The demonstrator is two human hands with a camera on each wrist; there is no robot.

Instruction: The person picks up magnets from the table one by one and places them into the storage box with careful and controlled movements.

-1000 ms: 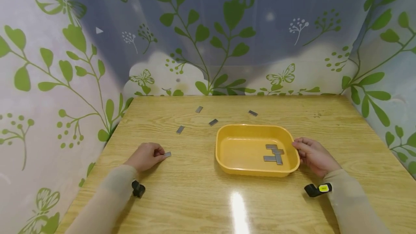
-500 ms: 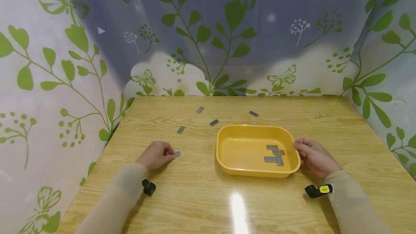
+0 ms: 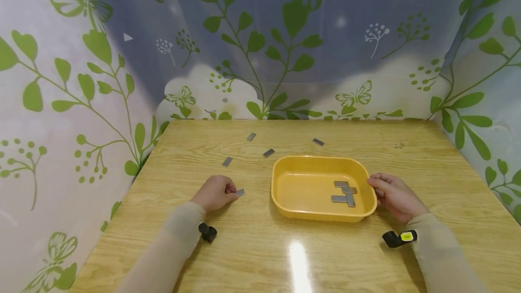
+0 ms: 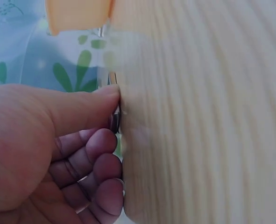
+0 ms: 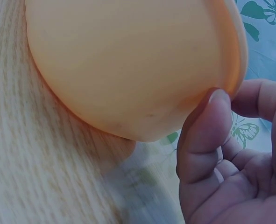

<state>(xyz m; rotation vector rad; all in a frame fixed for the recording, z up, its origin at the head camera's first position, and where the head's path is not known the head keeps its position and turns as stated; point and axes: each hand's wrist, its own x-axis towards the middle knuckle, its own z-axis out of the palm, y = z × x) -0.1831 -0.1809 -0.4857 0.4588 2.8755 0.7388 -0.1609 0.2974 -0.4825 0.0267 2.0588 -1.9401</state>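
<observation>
My left hand (image 3: 215, 192) pinches a small flat grey metal bar (image 3: 241, 192) between thumb and fingers, low over the table, left of the yellow tray (image 3: 311, 215). In the left wrist view the thumb presses the bar (image 4: 115, 120) beside the wood surface, and the hand covers part of it. My right hand (image 3: 396, 197) grips the tray's right rim, with the thumb and a finger on either side of the wall (image 5: 233, 51) in the right wrist view. Several like metal bars (image 3: 339, 199) lie in the tray's right part, some overlapping.
Loose metal bars lie behind the left hand and the tray: one (image 3: 227, 162) nearest the hand, others (image 3: 251, 137), (image 3: 268, 153) farther back, and one bar (image 3: 318, 142) behind the tray. The wooden table (image 3: 252, 248) meets a leaf-patterned curtain (image 3: 285, 58) at the back.
My left hand has slid rightward across the table with the metal bar, closer to the tray. The right hand and the tray have stayed in place.
</observation>
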